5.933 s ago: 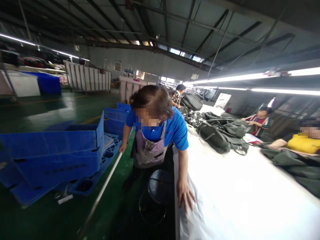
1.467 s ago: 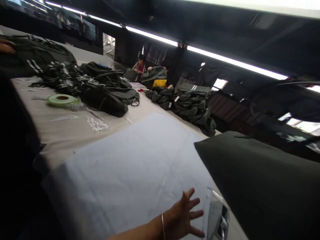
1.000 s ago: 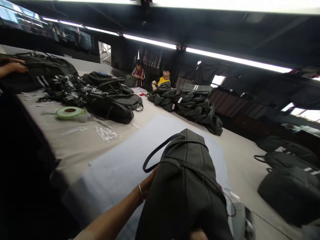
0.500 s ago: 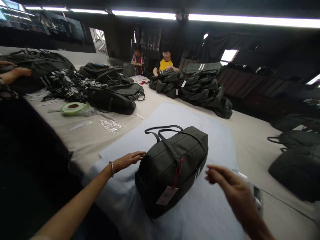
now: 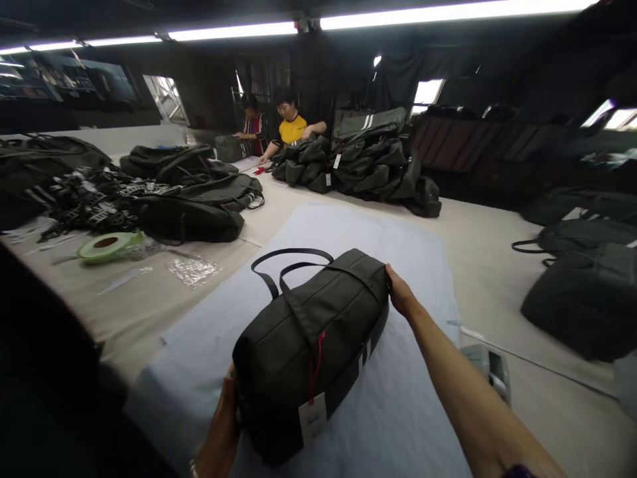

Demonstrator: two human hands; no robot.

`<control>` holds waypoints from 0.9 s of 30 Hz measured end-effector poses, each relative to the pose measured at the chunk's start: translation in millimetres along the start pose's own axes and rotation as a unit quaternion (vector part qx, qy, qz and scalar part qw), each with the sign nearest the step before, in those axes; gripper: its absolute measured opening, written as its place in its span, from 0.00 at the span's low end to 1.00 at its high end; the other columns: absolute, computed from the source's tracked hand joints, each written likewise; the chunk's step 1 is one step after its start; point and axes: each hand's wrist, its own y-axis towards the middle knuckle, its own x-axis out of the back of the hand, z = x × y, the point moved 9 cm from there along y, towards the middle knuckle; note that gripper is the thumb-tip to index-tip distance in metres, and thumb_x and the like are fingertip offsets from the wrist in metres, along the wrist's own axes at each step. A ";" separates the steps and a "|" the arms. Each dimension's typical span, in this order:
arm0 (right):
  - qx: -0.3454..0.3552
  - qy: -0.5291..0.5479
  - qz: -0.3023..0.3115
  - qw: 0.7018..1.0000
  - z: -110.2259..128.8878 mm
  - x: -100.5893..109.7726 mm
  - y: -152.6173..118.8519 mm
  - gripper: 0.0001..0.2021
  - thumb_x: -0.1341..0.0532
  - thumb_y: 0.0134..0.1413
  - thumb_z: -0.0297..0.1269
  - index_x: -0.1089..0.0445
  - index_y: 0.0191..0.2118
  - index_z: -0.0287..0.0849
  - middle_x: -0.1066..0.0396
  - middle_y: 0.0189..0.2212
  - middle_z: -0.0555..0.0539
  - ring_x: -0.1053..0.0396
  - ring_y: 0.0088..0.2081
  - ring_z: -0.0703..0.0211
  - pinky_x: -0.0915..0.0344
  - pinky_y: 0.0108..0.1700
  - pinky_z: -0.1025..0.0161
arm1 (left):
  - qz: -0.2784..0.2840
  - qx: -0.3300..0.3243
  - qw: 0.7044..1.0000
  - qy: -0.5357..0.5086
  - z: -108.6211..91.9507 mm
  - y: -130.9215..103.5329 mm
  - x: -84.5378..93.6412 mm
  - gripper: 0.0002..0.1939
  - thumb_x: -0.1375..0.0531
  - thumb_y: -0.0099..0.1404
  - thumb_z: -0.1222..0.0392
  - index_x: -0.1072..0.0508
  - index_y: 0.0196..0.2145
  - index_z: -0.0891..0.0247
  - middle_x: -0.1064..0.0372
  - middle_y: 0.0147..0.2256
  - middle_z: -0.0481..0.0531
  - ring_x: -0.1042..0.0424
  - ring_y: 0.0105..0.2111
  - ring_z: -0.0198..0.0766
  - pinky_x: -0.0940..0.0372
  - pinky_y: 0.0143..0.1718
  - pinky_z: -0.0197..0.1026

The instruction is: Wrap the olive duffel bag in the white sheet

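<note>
A dark green duffel bag [image 5: 308, 312] lies at a slant on the pale blue cloth [image 5: 338, 222]. Two strap handles [image 5: 293, 251] arch from its top toward the far left. From a red cord [image 5: 312, 372] on its side hangs a white tag [image 5: 313, 418]. Two white stripes [image 5: 365, 355] mark the lower side facing right. My left hand [image 5: 226, 415] presses round the near left end, its fingertips hidden behind the bag. At the far right end, my right hand [image 5: 399, 291] grips the corner, with the fingers partly out of sight.
A green tape roll [image 5: 107, 247], crumpled clear plastic [image 5: 193, 269] and piled straps [image 5: 89, 199] lie left. More bags [image 5: 383, 166] are heaped at the back and right. A grey device [image 5: 490, 368] sits by my right forearm. Two people [image 5: 293, 129] stand across the table.
My right hand has reached the bag's far right end and now grips it. My left hand has moved down round the near left end. The view has shifted right.
</note>
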 end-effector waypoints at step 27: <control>0.013 -0.030 -0.199 0.980 0.5 -4.8 -116.5 0.25 0.43 0.51 0.63 0.33 0.47 0.51 0.33 0.53 0.50 0.37 0.54 0.54 0.33 0.51 0.53 | 0.205 -0.036 0.969 0.133 -203.2 285.5 -99.4 0.34 0.52 0.66 0.33 0.24 0.42 0.68 0.23 0.33 0.61 0.24 0.41 0.51 0.28 0.43 0.48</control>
